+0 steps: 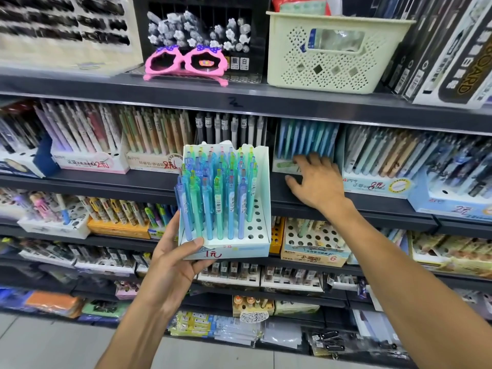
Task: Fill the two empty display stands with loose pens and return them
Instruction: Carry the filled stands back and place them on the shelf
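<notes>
The dark shelf (pixel 306 194) carries rows of pen boxes. In front of it, the white display stand (pixel 259 209) of blue-green pens (pixel 219 203) (front-right holes unfilled) is gripped underneath by the left hand (pixel 173 259). The right hand (pixel 316 179), fingers spread, presses a blue-pen box (pixel 303 145).

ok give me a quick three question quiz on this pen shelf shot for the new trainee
1. True or false: the left hand holds the pen stand from below.
2. What does the right hand rest on? A) the green basket B) the blue pen box on the shelf C) the pink sunglasses
3. Fill in: the empty holes in the held stand are on its ___ side.

Key: 1 true; 2 B; 3 right
</notes>
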`<state>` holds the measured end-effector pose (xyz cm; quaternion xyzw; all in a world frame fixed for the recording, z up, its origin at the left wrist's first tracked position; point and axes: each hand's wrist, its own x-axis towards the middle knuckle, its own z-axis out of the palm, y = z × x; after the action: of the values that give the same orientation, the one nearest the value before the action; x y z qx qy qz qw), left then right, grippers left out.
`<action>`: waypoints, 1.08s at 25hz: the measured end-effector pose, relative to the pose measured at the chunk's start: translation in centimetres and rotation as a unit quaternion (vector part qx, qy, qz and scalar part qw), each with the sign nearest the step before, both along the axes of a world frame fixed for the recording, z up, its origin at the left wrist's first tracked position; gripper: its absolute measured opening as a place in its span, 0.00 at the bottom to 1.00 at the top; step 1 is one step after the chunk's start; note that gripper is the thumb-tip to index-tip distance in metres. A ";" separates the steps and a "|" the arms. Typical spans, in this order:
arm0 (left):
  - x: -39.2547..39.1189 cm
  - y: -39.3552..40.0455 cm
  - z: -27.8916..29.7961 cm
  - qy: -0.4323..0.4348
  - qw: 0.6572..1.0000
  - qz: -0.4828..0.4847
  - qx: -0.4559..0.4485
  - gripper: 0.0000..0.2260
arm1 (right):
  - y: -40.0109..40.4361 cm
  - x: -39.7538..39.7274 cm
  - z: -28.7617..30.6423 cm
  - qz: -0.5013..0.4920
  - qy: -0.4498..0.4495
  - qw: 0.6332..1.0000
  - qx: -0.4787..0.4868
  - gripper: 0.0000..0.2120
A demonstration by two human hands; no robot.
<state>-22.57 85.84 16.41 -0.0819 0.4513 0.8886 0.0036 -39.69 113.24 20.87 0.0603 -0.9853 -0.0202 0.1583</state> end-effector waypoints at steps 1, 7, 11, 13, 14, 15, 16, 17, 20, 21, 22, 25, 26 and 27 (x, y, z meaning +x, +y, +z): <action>0.1 0.2 0.0 -0.001 1.000 0.001 0.001 0.35 | -0.3 0.5 -0.1 0.002 0.010 1.000 0.018 0.27; 0.5 0.1 0.4 -0.003 1.000 0.001 -0.009 0.40 | -0.3 -0.8 0.6 -0.041 -0.101 0.994 -0.004 0.27; 0.8 -0.2 0.8 -0.009 1.000 -0.004 0.000 0.41 | 0.8 -3.8 0.4 -0.042 -0.232 0.967 -0.099 0.29; 0.9 -0.2 0.9 -0.008 1.000 -0.012 0.001 0.42 | 0.7 -3.6 -0.6 -0.029 -0.195 0.968 -0.154 0.28; 0.9 0.0 1.0 -0.004 1.000 -0.014 -0.002 0.38 | 0.4 -2.8 -1.0 -0.014 -0.150 0.970 -0.189 0.27; 0.9 0.4 1.3 0.003 1.000 -0.015 -0.003 0.34 | 0.3 -1.4 -1.4 0.010 -0.096 0.966 -0.240 0.25; 0.8 0.8 1.5 0.009 1.000 -0.019 -0.001 0.32 | 0.0 0.7 -1.5 0.042 -0.046 0.950 -0.305 0.21; 0.6 1.5 1.9 0.011 1.000 -0.026 -0.003 0.31 | 0.0 3.1 -1.5 0.069 -0.005 0.921 -0.384 0.17; -0.8 4.3 2.6 0.020 0.998 -0.058 0.015 0.29 | 0.2 10.6 -0.5 0.115 -0.008 0.778 -0.618 0.13; -1.3 5.4 3.0 0.022 0.998 -0.064 0.018 0.29 | 0.6 12.5 -0.1 0.139 -0.022 0.742 -0.656 0.14; -2.0 6.5 3.2 0.025 0.997 -0.074 0.021 0.29 | 1.5 13.8 -0.1 0.160 -0.036 0.725 -0.669 0.14; -3.8 9.4 3.6 0.034 0.995 -0.094 0.003 0.31 | 4.2 14.1 -0.7 0.174 -0.094 0.771 -0.605 0.39; -4.5 10.2 3.7 0.036 0.995 -0.097 -0.006 0.33 | 4.7 13.5 -0.7 0.156 -0.105 0.800 -0.570 0.44; -5.1 10.8 3.8 0.034 0.994 -0.101 -0.005 0.33 | 4.9 12.8 -0.6 0.137 -0.108 0.819 -0.547 0.45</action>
<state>-27.63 96.63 20.23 -0.0053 0.4612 0.8838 0.0780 -26.87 118.16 20.22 0.1001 -0.8269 0.5503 0.0586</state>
